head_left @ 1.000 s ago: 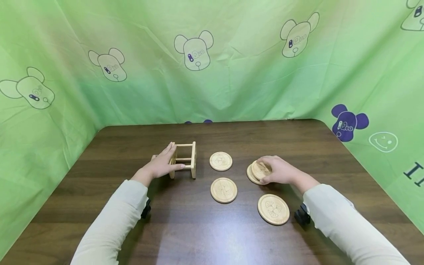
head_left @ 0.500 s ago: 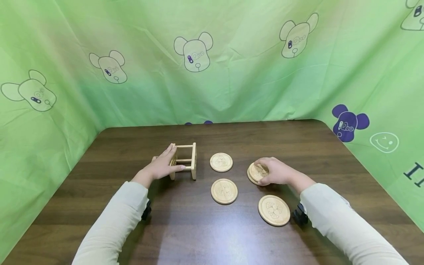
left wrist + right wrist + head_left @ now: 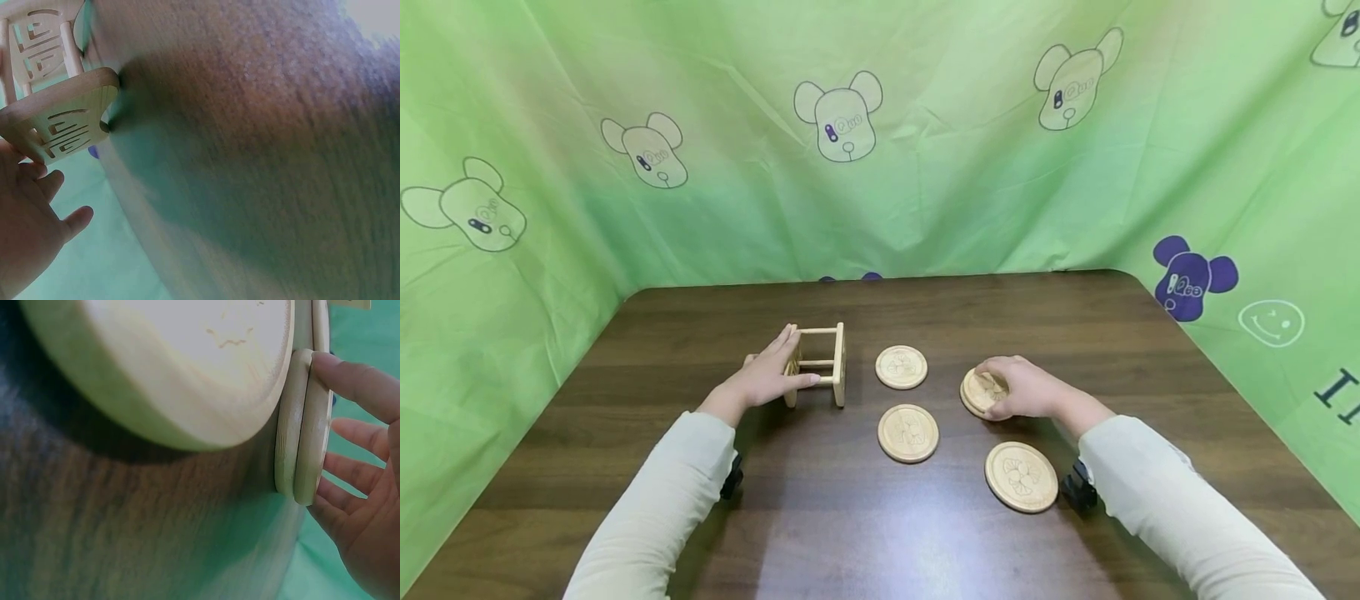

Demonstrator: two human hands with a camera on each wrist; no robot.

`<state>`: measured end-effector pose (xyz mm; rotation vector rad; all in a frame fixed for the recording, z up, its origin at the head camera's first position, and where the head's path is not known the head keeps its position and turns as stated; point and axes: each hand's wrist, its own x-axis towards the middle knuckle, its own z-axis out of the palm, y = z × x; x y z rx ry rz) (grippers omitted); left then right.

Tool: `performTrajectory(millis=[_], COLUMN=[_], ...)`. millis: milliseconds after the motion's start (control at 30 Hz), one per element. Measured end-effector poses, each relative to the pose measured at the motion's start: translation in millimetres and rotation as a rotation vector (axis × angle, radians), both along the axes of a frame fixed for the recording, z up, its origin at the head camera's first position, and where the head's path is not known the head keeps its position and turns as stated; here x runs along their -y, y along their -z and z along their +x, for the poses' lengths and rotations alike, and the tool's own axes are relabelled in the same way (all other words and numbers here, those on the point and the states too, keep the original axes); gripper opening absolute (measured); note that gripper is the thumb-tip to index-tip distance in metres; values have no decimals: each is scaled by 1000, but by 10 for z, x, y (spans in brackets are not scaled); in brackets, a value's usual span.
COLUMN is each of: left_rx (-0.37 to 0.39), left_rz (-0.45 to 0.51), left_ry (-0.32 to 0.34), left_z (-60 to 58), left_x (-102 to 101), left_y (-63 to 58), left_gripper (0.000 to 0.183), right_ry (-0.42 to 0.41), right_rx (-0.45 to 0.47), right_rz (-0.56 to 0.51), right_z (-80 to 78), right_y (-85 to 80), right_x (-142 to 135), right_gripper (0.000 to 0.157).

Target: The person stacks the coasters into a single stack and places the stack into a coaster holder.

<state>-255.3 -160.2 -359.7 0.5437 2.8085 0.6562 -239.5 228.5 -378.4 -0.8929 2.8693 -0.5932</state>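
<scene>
My left hand (image 3: 760,380) holds a small pale wooden rack (image 3: 839,362) by its left panel, with the fingers over its edge and the thumb along the front. Cut-out slots pattern the rack's side panel (image 3: 69,128) in the left wrist view. On the right, my right hand (image 3: 1033,388) grips a round wooden coaster (image 3: 983,390) between thumb and fingers at its rim. That coaster lies flat on a second coaster (image 3: 290,425), their edges nearly lined up in the right wrist view. A flower-like pattern is carved on its face, partly hidden by the hand.
Three more carved coasters lie flat on the dark wooden table (image 3: 820,517): a far coaster (image 3: 901,367) and a nearer coaster (image 3: 907,434) in the middle, and a larger-looking coaster (image 3: 1021,477) at front right. A green printed curtain (image 3: 925,208) hangs behind.
The upper coaster has shifted slightly left in my right hand and now sits more squarely over the lower one, then stays still. My left hand and the rack have stayed in place.
</scene>
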Motion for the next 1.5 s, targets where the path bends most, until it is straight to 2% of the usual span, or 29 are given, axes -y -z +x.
performTrajectory(millis=[333, 633, 900, 1167, 1500], left_rx=[17, 4, 15, 27, 29], left_rz=[-28, -39, -22, -21, -24], left_ry=[-9, -2, 0, -5, -6], left_z=[-24, -1, 10, -3, -1], left_x=[-10, 10, -8, -16, -20], left_y=[-9, -2, -15, -23, -23], left_gripper=[86, 85, 85, 85, 85], right_ry=[6, 6, 12, -2, 16], right_rx=[16, 5, -27, -67, -63], right_rz=[-5, -26, -24, -42, -63], right_z=[18, 46, 95, 188, 356], right_y=[-28, -13, -73, -154, -195], right_x=[-1, 14, -2, -58, -150], right_gripper=[60, 58, 61, 59, 62])
